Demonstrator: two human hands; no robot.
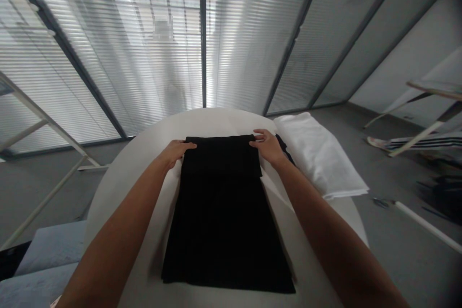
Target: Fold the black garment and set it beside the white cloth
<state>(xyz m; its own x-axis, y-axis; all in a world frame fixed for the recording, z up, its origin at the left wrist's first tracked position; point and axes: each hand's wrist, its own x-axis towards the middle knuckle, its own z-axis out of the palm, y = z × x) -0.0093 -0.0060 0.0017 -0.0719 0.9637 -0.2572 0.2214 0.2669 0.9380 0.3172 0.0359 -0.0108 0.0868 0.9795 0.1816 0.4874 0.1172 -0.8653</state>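
Observation:
A black folded piece of cloth (225,231) lies flat on a round white table (122,173). Its far end is turned over toward me as a shorter flap. My left hand (176,151) pinches the flap's far left corner, thumb on top and fingers at the edge. At the far right corner my right hand (266,146) has its thumb on the cloth and its fingers spread just past the edge. Whether the right fingers grip the cloth underneath is hard to see. The garment's exact kind is hidden by the folding.
Folded white cloth (321,154) lies at the table's right edge, with a bit of dark fabric (285,148) beside it. Pale blue folded cloth (50,250) is at lower left. White metal frames (46,120) stand left. A person's striped leg (426,142) shows at right. Blinds hang behind glass ahead.

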